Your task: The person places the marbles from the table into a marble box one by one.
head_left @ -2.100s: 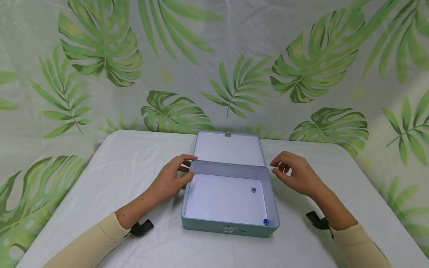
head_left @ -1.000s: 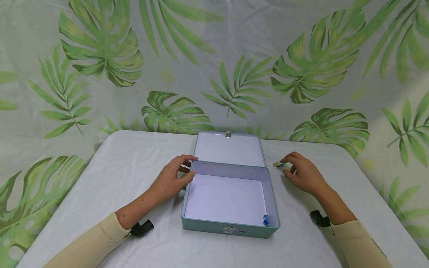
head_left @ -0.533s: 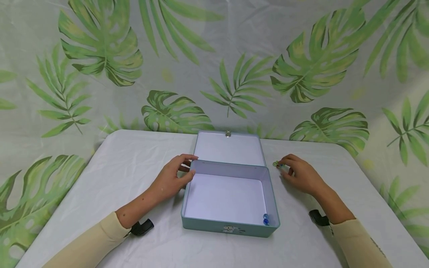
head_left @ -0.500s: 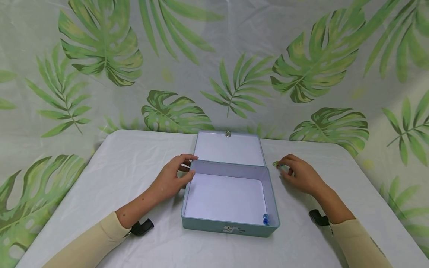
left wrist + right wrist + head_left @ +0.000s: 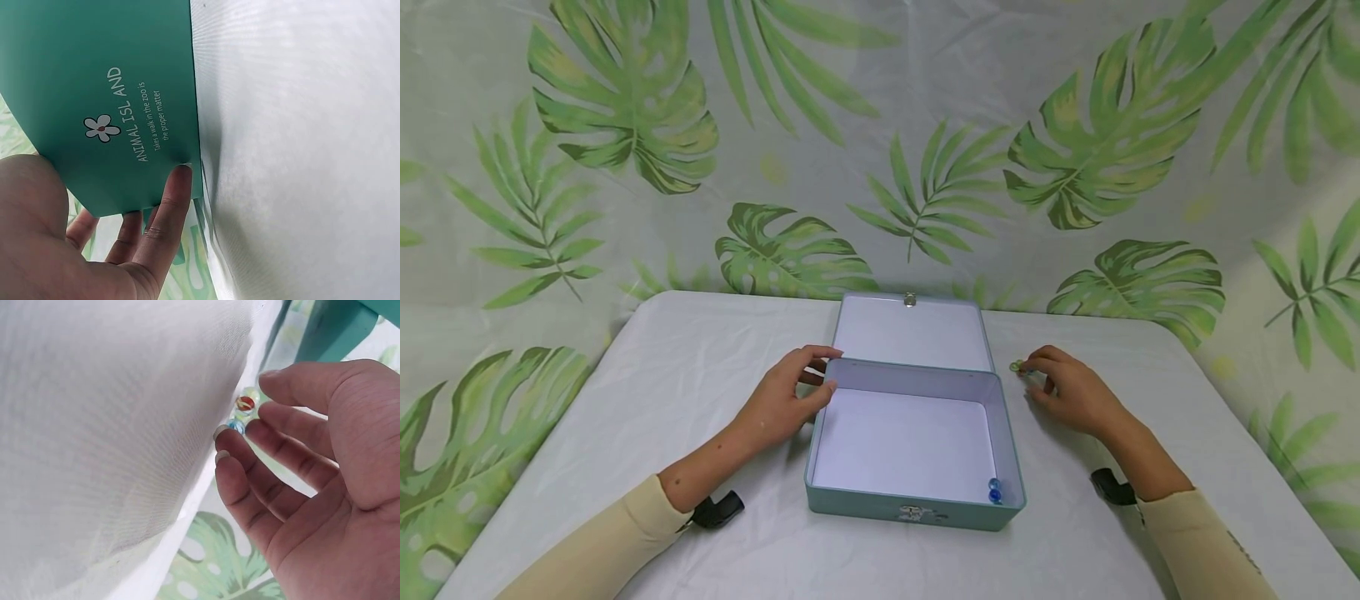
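A green tin box (image 5: 850,502) with a pale interior stands mid-table, its hinged lid (image 5: 913,333) laid back behind it. My left hand (image 5: 786,396) grips its rear left corner; in the left wrist view one fingertip presses the lettered green side (image 5: 100,56) and other fingers bend round the edge. Two blue marbles (image 5: 995,490) lie together in the box's front right corner. Right of the box, my right hand (image 5: 1075,392) reaches down with loosely bent fingers around several glass marbles (image 5: 1016,367). In the right wrist view, a red-swirled marble (image 5: 245,404) and a blue one (image 5: 235,425) show between thumb and fingertips.
A white cloth (image 5: 722,467) covers the table. Behind it hangs a leaf-printed curtain (image 5: 805,167). The lid's metal clasp (image 5: 910,300) is at its far edge, and a latch (image 5: 913,513) sits on the box's front wall.
One blue marble has rolled to the front right corner beside the other. My right hand has shifted right from the box to the marbles on the table. The left hand keeps its place.
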Demonstrator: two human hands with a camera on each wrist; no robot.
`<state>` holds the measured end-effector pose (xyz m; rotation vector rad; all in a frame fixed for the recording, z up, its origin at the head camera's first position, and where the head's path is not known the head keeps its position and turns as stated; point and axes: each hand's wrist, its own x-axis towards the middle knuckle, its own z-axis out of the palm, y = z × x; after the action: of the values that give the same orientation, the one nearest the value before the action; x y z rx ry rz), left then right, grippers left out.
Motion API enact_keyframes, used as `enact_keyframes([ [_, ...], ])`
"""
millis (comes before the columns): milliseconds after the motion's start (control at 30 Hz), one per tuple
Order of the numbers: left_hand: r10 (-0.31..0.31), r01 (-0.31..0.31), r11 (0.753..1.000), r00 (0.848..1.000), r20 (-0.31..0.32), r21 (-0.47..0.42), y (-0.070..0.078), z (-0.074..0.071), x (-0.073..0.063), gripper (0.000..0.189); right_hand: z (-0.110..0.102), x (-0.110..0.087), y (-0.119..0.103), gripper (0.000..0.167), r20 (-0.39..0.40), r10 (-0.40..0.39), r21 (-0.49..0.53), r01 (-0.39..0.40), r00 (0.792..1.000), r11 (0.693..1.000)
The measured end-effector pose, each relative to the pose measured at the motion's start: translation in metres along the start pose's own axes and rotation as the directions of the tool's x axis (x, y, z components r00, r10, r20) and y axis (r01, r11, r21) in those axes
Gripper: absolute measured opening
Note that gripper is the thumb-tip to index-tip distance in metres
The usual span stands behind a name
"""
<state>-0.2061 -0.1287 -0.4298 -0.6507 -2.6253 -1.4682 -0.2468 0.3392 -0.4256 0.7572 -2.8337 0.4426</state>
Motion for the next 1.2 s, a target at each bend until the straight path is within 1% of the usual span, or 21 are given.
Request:
enact_keyframes([
  [200,0.0,0.0,1.0,1.0,0.002,0.0,-0.0002,-0.0002,-0.0001,0.044,-0.0002,-0.0006,0.0007,0.03,-0.012,0.022,-0.005,-0.022,1.0,1.0],
  [433,-0.01,0.01,1.0,1.0,0.004,-0.005,0.0012,-0.0005,-0.0005,0.043,-0.0003,-0.0018,0.0024,0.026,-0.019,0.043,-0.012,-0.043,0.999,0.999],
  [667,-0.011,0.011,1.0,1.0,0.007,-0.002,0.0011,-0.0005,-0.0003,0.044,-0.001,-0.0009,0.0002,0.024,0.007,0.094,-0.004,-0.094,0.996,0.996],
  [967,-0.009,0.009,1.0,1.0,0.004,0.005,0.0007,-0.0004,0.0003,0.043,-0.0019,0.0017,-0.0015,0.012,0.048,0.109,0.012,-0.11,0.993,0.994],
  [1067,-0.003,0.003,1.0,1.0,0.003,0.002,-0.0001,-0.0001,0.0004,0.043,-0.0022,0.0028,-0.0026,0.011,0.062,0.117,0.015,-0.118,0.991,0.993],
  [1200,0.002,-0.002,1.0,1.0,0.003,-0.004,-0.0005,0.0003,0.0005,0.044,-0.0027,0.0031,-0.0038,0.012,0.062,0.123,0.009,-0.124,0.991,0.992],
])
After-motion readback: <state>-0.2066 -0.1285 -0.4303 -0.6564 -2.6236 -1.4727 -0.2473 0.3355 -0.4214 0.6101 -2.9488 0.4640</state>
